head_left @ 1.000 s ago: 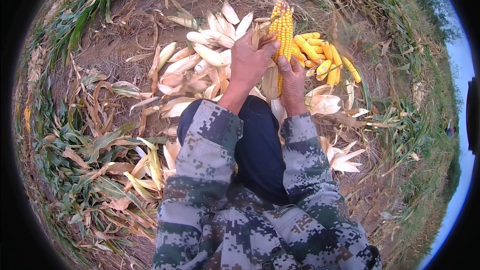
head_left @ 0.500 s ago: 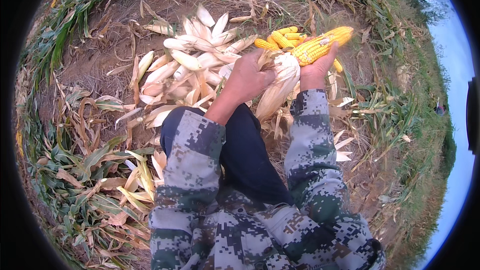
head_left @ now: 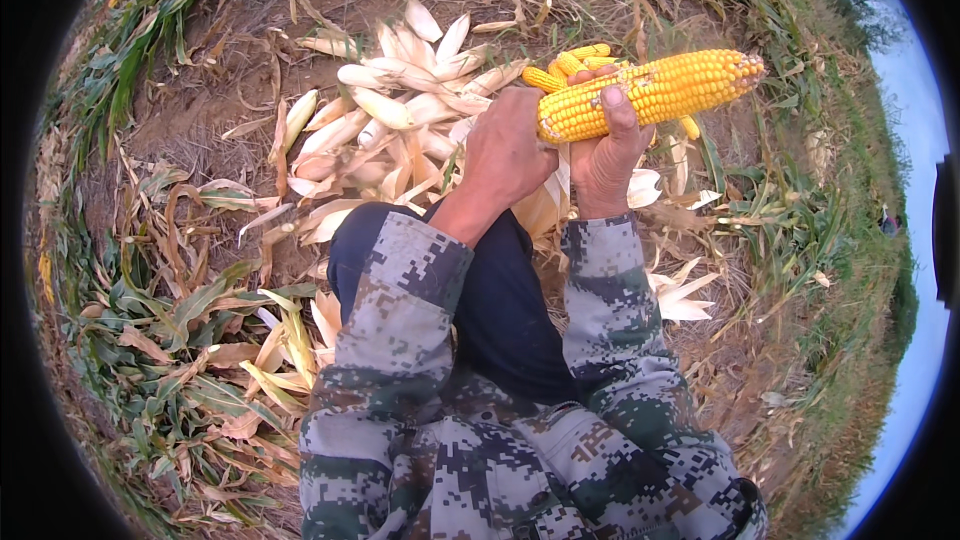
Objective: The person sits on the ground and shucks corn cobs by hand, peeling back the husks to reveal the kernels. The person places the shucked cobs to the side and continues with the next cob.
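Your view, non-work items: unhusked ears piled on bare soil, top centre; husked cobs just behind. Loose husks at your right; dry leaves at left. Green stalks and sky along right rim.

left hand: fingers curled shut, back of hand up, pressed against right hand | right hand: clenched, thumb up on top | forearms: camouflage sleeves, rose from lower edge, converged ahead of knees | wrists: bare, nearly touching
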`<state>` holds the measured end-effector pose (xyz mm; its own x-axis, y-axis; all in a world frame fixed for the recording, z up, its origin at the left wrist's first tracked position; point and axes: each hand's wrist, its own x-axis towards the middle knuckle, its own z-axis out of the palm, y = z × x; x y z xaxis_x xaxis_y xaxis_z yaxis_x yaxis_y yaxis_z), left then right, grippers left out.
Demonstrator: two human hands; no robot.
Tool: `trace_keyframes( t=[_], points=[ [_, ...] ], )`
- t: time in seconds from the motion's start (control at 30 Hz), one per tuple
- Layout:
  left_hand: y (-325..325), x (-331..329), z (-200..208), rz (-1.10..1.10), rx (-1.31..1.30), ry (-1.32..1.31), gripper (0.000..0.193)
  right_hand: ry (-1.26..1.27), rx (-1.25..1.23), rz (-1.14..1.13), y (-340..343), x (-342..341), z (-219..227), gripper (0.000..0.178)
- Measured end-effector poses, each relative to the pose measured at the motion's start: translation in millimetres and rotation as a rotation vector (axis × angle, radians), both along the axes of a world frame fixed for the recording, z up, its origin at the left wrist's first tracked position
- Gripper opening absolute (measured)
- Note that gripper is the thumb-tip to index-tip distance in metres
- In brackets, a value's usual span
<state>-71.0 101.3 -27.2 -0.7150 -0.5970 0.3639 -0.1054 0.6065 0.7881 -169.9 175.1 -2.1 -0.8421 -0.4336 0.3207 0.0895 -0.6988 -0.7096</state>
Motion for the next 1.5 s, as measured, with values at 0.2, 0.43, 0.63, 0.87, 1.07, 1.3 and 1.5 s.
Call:
trace_keyframes(
  t=[0.2, 0.43, 0.63, 0.87, 1.07, 1.3, 1.5],
  points=[
    [1, -2, 6, 0.019, 0.323, 0.126, 0.042, -0.025, -0.042, 0.018, -5, 11, 20, 0.043],
    [2, 4, 6, 0.032, 0.102, -0.069, 0.032, -0.106, 0.034, 0.060, -1, 8, 16, 0.034],
    [-1, 13, 12, -0.109, -0.066, -0.184, 0.031, -0.286, 0.050, 0.345, 16, -20, 10, 0.036],
    [-23, 33, 20, -0.413, -0.322, -0.291, 0.027, -0.718, 0.030, 0.545, 21, -41, -46, 0.034],
    [-33, 41, 23, -0.137, -0.232, -0.211, 0.030, -1.045, 0.256, 0.245, 42, -46, -140, 0.032],
    [-40, 38, 21, 0.082, -0.282, -0.202, 0.030, -1.043, 0.576, 0.241, 67, -63, -215, 0.032],
    [-37, 33, 21, 0.060, -0.294, -0.328, 0.034, -0.858, 0.232, 0.093, 32, -193, -156, 0.047]
  ],
)
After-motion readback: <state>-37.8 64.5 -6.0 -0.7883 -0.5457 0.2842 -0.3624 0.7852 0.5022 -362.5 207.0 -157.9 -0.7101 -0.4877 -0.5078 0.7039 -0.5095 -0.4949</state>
